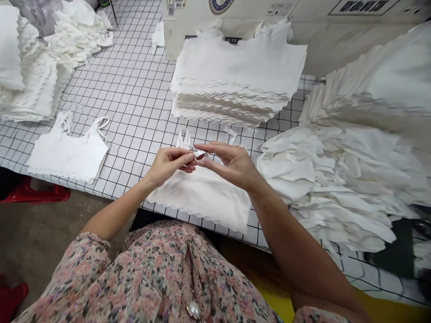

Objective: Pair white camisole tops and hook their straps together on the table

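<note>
A white camisole top (205,197) with a scalloped hem lies flat on the table in front of me. Above it, my left hand (173,165) pinches a small white strap (200,154) between thumb and fingers. It looks like one of the top's straps, though its join is hidden behind my hands. My right hand (229,162) is close beside the strap, thumb and fingers spread apart above and below it; I see nothing gripped there. A looped strap (183,138) stands up beyond my left hand.
A stack of white tops (235,76) stands behind, against a cardboard box (313,49). Loose white garments (350,179) are heaped on the right. Another strapped top (69,150) lies left on the checked tablecloth (134,89), with more piles (33,85) farther back. A red stool (37,193) is below the table edge.
</note>
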A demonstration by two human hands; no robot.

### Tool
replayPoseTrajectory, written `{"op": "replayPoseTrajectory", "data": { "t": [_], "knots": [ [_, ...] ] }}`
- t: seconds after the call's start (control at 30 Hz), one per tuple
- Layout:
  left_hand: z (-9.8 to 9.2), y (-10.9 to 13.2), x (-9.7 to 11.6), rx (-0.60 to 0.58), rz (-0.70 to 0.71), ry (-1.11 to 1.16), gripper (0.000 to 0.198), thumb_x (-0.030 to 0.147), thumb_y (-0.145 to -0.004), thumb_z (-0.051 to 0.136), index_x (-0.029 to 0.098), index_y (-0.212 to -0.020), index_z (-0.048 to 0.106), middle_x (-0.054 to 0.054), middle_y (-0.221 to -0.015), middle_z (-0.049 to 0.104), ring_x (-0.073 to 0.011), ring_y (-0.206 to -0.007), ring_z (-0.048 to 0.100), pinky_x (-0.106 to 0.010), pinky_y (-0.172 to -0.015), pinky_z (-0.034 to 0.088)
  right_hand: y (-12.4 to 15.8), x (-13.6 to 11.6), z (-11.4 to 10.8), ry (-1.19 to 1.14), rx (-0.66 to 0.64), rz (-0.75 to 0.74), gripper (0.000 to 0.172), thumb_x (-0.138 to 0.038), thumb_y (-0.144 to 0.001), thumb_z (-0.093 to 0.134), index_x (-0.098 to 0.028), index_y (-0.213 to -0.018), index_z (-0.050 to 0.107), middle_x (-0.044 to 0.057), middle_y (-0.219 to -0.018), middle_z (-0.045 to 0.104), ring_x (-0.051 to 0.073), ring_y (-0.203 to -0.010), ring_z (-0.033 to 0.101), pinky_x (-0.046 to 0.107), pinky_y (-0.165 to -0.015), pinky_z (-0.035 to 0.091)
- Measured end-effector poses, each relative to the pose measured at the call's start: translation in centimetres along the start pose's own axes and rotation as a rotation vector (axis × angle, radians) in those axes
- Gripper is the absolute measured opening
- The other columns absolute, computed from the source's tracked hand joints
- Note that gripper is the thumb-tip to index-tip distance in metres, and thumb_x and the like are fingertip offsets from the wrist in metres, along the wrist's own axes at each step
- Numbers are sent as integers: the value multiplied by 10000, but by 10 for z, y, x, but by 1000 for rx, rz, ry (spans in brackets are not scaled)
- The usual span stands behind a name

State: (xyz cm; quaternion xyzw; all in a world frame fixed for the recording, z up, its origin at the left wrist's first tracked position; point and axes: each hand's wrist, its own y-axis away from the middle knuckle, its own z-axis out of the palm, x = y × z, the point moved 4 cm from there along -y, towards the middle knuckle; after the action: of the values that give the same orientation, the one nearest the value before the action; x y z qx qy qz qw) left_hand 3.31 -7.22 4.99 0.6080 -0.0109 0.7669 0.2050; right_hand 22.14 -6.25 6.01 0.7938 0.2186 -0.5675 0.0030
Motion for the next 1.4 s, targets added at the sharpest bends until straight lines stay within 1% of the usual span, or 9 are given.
{"op": "replayPoseTrajectory", "data": {
  "t": [0.1,0.27,0.33,0.4,0.5,0.57,0.7,0.83,1.4],
  "knots": [
    [4,3,1,45,72,-33,424,548,-752,943,166,-884,815,-24,-790,775,-121,-702,729,-312,-736,638,4,-3,9,-72,166,64,243,-482,-907,801,-244,-884,843,39,-821,757,177,-773,684,346,-713,546],
    [2,6,-4,125,170,-191,297,474,-892,840,184,-898,781,-24,-849,775,-133,-760,727,-326,-761,617,8,-1,21,-92,284,121,217,-470,-900,802,-258,-854,785,34,-842,750,191,-788,674,389,-754,570],
    [-4,9,-8,122,222,-376,196,388,-943,791,193,-944,766,-33,-939,789,-151,-849,728,-345,-834,603,10,0,21,-46,271,122,199,-431,-920,768,-248,-845,746,37,-848,742,195,-806,675,400,-781,571],
    [-11,14,-14,104,263,-669,130,303,-923,815,204,-971,745,-36,-1011,792,-186,-954,704,-380,-921,560,13,2,20,38,214,109,168,-380,-934,730,-243,-836,722,39,-855,736,202,-835,673,411,-804,566],
    [-21,19,-28,71,225,-1065,238,260,-846,905,221,-991,721,-33,-1017,768,-248,-1054,643,-431,-991,456,17,9,22,172,98,91,130,-332,-936,705,-254,-839,739,44,-838,723,230,-900,662,435,-822,559],
    [-24,20,-36,64,181,-1174,277,274,-824,933,227,-995,719,-29,-996,735,-264,-1069,615,-439,-996,402,19,16,26,224,45,75,130,-336,-936,703,-262,-842,753,46,-819,706,251,-937,650,453,-831,553],
    [-25,18,-42,61,174,-1188,229,287,-841,916,228,-920,710,-27,-1044,707,-266,-1091,573,-423,-982,357,19,26,34,294,-33,33,166,-338,-965,666,-259,-840,743,56,-832,700,288,-1026,634,526,-953,521],
    [-26,16,-44,17,184,-1154,118,297,-907,852,253,-918,743,0,-921,723,-258,-1071,564,-442,-1031,323,19,32,40,351,-104,28,170,-293,-979,629,-254,-852,736,72,-846,703,323,-1099,628,583,-1032,468],
    [-28,17,-46,19,259,-1099,86,352,-970,781,279,-932,805,18,-878,716,-217,-1036,584,-445,-1087,316,21,48,46,409,-220,-51,210,-291,-1004,556,-240,-911,737,70,-874,690,377,-1235,580,685,-1085,371]
  ]
}}
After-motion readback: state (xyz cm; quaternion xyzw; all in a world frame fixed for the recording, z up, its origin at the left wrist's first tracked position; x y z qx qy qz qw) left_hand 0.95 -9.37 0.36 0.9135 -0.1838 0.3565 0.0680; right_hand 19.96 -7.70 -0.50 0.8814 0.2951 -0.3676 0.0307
